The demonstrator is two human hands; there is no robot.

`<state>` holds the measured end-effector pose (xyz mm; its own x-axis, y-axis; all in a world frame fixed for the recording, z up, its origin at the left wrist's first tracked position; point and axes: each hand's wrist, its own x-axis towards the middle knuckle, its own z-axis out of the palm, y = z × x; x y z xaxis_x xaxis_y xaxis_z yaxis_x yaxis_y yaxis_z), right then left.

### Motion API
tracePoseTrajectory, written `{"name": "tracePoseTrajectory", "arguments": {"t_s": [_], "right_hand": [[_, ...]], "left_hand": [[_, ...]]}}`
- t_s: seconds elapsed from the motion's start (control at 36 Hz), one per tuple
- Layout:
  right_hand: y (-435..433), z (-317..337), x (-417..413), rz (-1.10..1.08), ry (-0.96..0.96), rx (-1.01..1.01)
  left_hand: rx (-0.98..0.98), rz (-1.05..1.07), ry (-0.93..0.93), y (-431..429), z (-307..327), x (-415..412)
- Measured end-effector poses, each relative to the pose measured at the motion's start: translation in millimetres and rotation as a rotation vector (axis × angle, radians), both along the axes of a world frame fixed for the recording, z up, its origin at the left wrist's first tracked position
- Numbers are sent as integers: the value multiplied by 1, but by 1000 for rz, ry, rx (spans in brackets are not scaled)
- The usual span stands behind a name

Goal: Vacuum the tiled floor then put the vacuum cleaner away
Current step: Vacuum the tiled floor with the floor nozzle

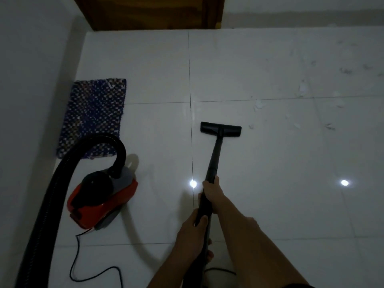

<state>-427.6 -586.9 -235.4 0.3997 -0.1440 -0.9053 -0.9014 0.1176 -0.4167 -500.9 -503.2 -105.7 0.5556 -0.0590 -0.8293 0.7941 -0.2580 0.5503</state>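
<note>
Far left: pale wall (31,80), plain and smooth. Against it, arching up from the lower edge, thick black ribbed hose (62,173), curving over and plugging into the top of the vacuum cleaner (101,196), a squat red and black canister with a grey panel, glossy plastic, standing on the floor. No readable brand or writing on it. Thin black power cord (76,265) trailing from its base in loose loops across the tile. Behind the canister, small rectangular mat (93,115), woven in a dark blue and pale checked pattern, lying flat beside the wall. Top centre, brown wooden door (149,11). Tiled floor (158,69) of large glossy white squares with thin dark grout lines, two bright light reflections. Centre: black rigid wand (216,154) slanting down to a flat, wide black floor nozzle (220,129), pressed flat on the tile. Left hand (193,229) lower on the wand, grip clamped around it. Right hand (212,194) higher up the wand, grip likewise wrapped tight. To the right, scattered pale scraps and dark specks of debris (301,88) across the tiles.
</note>
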Motion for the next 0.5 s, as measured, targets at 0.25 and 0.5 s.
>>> {"name": "tracePoseTrajectory", "arguments": {"t_s": [0.25,0.5], "right_hand": [[-39,-5,-15,-73,-5,-26],[-82,-13,4,-81,-61,-37]], "left_hand": [[-22,-52,-3,-39,-4,-14],[-10,-72,22,-75,-16,3]]}}
